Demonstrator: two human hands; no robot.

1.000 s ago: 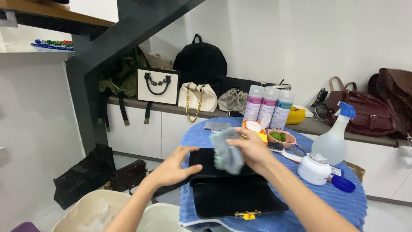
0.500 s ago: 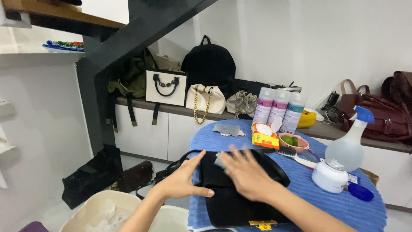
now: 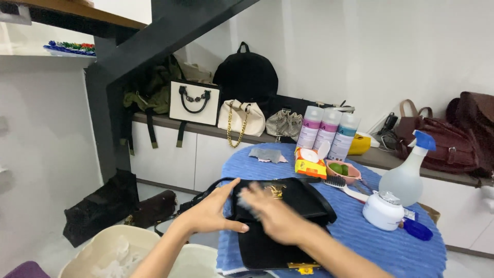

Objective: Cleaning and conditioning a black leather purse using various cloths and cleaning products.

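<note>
A black handbag (image 3: 288, 226) with gold hardware lies flat on a round table under a blue ribbed cover (image 3: 360, 242). My left hand (image 3: 211, 210) grips the bag's left edge, thumb along the side. My right hand (image 3: 275, 216) is blurred with motion and presses a pale grey cloth (image 3: 243, 202) onto the bag's front, near the left hand. The bag's strap (image 3: 206, 193) loops off the table's left side.
On the table stand three tall bottles (image 3: 328, 131), a spray bottle (image 3: 407, 172), a white jar (image 3: 383, 210), a wipes pack (image 3: 310, 163), a pink bowl (image 3: 342, 170) and a brush (image 3: 342, 186). Bags line the ledge (image 3: 164, 123) behind. Cream tubs (image 3: 110, 252) sit lower left.
My right hand has swept the cloth from the bag's top down and to the left across its front. The left hand has stayed on the bag's left edge.
</note>
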